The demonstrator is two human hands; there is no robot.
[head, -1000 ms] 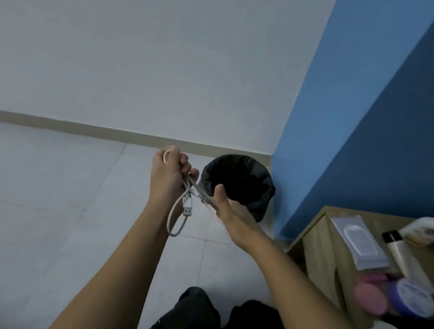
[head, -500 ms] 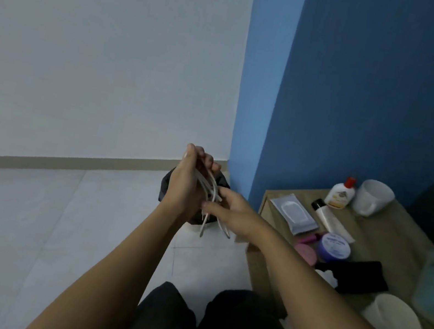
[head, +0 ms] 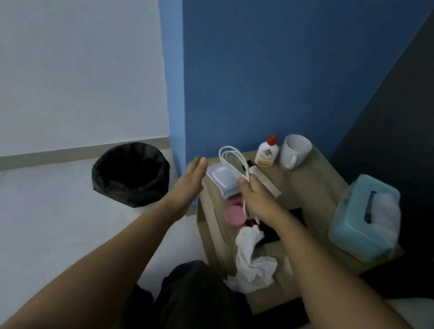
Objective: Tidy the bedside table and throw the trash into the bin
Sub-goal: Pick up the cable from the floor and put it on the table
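Loosely coiled, the white cable [head: 232,161] hung above the bedside table [head: 319,188], its strands pinched in the right hand [head: 257,200]; the left hand [head: 187,185] lay spread, empty; light and floppy, seemingly, best gripped mid-bundle.

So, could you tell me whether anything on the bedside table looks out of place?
Yes: crumpled white tissues sprawl across the front of the bedside table, reaching its edge, and look like trash. The right hand holds a coiled white cable above the table.
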